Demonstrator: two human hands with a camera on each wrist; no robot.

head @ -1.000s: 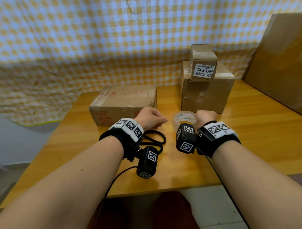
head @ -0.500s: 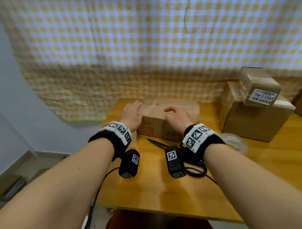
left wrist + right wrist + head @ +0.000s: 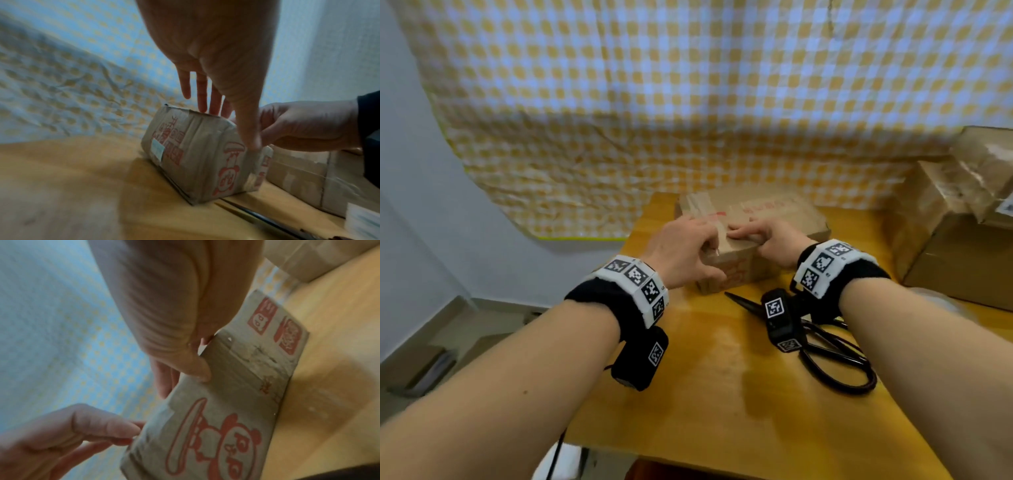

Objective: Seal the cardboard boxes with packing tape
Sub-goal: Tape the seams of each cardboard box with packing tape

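Both hands were on the flat cardboard box [image 3: 751, 236], which lay on the wooden table [image 3: 722, 394] towards its far left corner, close against the yellow checked cloth [image 3: 688, 102] hanging behind it. The left hand [image 3: 681, 250] covered the box's near left end: its fingers were straight and a little spread, their tips on the top edge, while the thumb ran down the printed front face. The right hand [image 3: 767, 240] lay just beside it on the top, fingers flat and together over the top, thumb against the front. Neither hand held any tape that I could make out.

The box already carried strips of clear tape [image 3: 700, 205] across its left end, and the flaps looked closed. To my eye the hands were either smoothing tape down or taking hold of the box to turn it; I could not tell which.

A pair of black scissors [image 3: 815, 349] lay on the table nearer the person than the box, partly under the right wrist. Well to the right of the box stood a larger box [image 3: 945, 246] with a smaller one [image 3: 986, 168] on top. Both showed glossy tape, though whether they were fully sealed was unclear, so I judged at least some of the job remained.
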